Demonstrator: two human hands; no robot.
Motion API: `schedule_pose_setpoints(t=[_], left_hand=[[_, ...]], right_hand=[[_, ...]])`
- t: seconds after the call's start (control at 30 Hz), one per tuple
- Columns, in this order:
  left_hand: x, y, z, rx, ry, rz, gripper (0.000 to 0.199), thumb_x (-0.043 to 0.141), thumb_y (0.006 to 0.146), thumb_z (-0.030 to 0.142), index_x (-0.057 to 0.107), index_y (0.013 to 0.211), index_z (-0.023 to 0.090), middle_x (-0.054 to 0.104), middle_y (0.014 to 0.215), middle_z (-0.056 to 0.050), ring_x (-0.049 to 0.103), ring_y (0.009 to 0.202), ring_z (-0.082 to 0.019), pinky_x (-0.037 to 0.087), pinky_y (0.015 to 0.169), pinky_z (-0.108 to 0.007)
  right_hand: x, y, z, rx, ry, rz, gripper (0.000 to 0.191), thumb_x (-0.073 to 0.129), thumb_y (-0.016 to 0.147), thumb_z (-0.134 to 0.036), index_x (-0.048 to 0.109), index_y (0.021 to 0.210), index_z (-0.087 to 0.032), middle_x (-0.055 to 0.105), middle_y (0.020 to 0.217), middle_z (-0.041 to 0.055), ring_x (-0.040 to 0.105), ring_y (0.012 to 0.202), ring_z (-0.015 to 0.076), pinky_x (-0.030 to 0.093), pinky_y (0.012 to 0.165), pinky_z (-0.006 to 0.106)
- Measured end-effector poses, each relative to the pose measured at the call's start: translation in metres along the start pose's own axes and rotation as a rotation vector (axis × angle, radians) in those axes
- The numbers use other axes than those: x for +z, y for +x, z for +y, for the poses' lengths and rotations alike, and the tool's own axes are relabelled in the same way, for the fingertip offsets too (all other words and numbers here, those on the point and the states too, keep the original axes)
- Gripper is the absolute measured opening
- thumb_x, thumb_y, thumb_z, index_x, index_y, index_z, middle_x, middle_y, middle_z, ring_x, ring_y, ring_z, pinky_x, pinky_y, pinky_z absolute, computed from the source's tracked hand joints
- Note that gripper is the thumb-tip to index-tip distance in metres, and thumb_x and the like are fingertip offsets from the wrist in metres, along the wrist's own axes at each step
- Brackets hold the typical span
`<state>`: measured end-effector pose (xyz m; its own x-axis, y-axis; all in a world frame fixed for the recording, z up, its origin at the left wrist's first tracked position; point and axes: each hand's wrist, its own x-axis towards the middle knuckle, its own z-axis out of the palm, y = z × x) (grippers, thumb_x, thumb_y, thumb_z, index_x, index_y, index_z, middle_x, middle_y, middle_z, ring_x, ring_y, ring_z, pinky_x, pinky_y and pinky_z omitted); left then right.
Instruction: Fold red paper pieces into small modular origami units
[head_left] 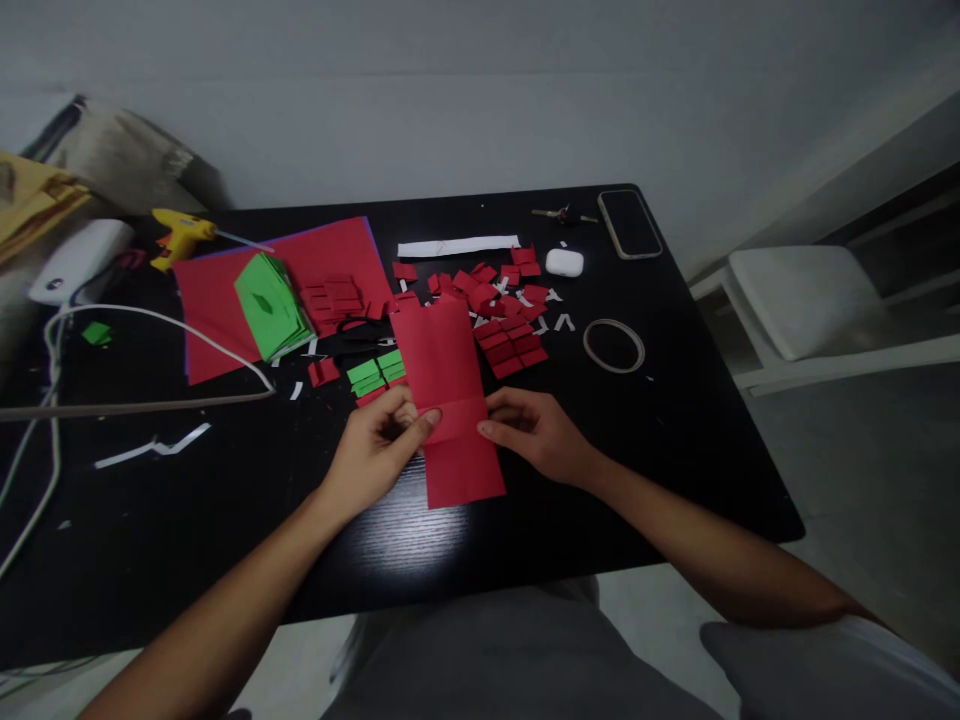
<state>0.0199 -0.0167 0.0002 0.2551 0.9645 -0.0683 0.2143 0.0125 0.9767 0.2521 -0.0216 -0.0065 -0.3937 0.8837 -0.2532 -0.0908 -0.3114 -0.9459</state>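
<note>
A long strip of red paper [444,350], with a band folded across it, is held above the front part of the black table [600,520]. My left hand [379,445] pinches its left edge at the band, thumb on top. On the right edge, my right hand [536,432] pinches the paper between thumb and fingers. Behind the strip lie many small folded red pieces [512,345]. Small folded green pieces [366,376] rest just beyond my left hand, beside black scissors [356,338] that are partly covered.
A red sheet [217,300] bears a green paper stack [271,305] at the left. Near it are a yellow glue gun [180,237] and a white cable [187,325]. A phone [630,224], white case [564,263], keys [564,215] and ring [613,346] lie at the right.
</note>
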Motion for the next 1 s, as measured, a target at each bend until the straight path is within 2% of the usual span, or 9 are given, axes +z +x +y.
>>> schedule_pose_setpoints(t=[0.13,0.27,0.4,0.6,0.73,0.9,1.0], left_hand=[[0.0032,0.0009,0.0081,-0.027,-0.091,-0.013,0.026,0.073,0.09,0.043,0.065,0.086,0.018,0.057,0.064,0.005,0.05,0.057,-0.01,0.043,0.056,-0.02],[0.006,0.0004,0.0105,-0.068,-0.179,-0.043,0.03,0.078,0.086,0.042,0.069,0.1,0.018,0.071,0.081,-0.001,0.067,0.074,-0.015,0.056,0.073,-0.027],[0.0058,0.0004,0.0083,-0.091,-0.222,-0.037,0.036,0.083,0.08,0.042,0.067,0.102,0.019,0.075,0.088,-0.003,0.071,0.081,-0.019,0.059,0.083,-0.034],[0.0047,-0.0012,0.0031,-0.103,-0.223,-0.066,0.033,0.087,0.076,0.037,0.065,0.095,0.02,0.066,0.074,0.002,0.065,0.072,-0.016,0.055,0.073,-0.029],[0.0055,-0.0028,0.0019,-0.096,-0.225,-0.112,0.027,0.082,0.083,0.035,0.065,0.098,0.02,0.061,0.073,0.003,0.06,0.07,-0.014,0.052,0.071,-0.026],[0.0059,-0.0015,0.0063,-0.005,-0.158,-0.064,0.02,0.074,0.091,0.036,0.066,0.096,0.019,0.058,0.071,0.004,0.051,0.062,-0.009,0.045,0.062,-0.021],[0.0059,-0.0011,0.0077,0.01,-0.152,-0.031,0.021,0.075,0.09,0.037,0.065,0.095,0.019,0.059,0.068,0.004,0.052,0.06,-0.009,0.045,0.059,-0.021]], right_hand=[[-0.0001,0.0003,0.0009,-0.01,0.016,-0.002,0.027,0.084,0.081,-0.04,0.073,0.096,-0.02,0.079,0.088,0.0015,0.075,0.084,0.0175,0.058,0.079,0.029],[-0.0005,0.0005,0.0008,-0.001,0.026,0.011,0.025,0.084,0.081,-0.039,0.073,0.095,-0.02,0.08,0.091,0.0024,0.075,0.085,0.018,0.058,0.08,0.031],[-0.0007,0.0007,0.0014,0.012,0.02,0.005,0.023,0.081,0.083,-0.039,0.072,0.094,-0.02,0.078,0.088,0.0023,0.074,0.082,0.0182,0.057,0.078,0.031],[0.0012,0.0016,0.004,-0.064,-0.037,0.078,0.022,0.081,0.083,-0.038,0.071,0.094,-0.021,0.075,0.092,0.0013,0.07,0.085,0.0176,0.055,0.08,0.03],[0.0017,0.0016,0.0039,-0.089,-0.069,0.139,0.025,0.081,0.082,-0.038,0.07,0.097,-0.022,0.074,0.09,0.0011,0.069,0.083,0.0176,0.054,0.076,0.03],[0.0017,0.0007,0.0022,-0.081,-0.088,0.139,0.027,0.082,0.082,-0.043,0.07,0.093,-0.022,0.074,0.088,0.0018,0.069,0.081,0.0184,0.054,0.074,0.031],[0.0013,0.0005,0.0033,-0.074,-0.075,0.153,0.026,0.082,0.081,-0.041,0.07,0.094,-0.022,0.074,0.089,0.0016,0.069,0.081,0.0176,0.054,0.073,0.029]])
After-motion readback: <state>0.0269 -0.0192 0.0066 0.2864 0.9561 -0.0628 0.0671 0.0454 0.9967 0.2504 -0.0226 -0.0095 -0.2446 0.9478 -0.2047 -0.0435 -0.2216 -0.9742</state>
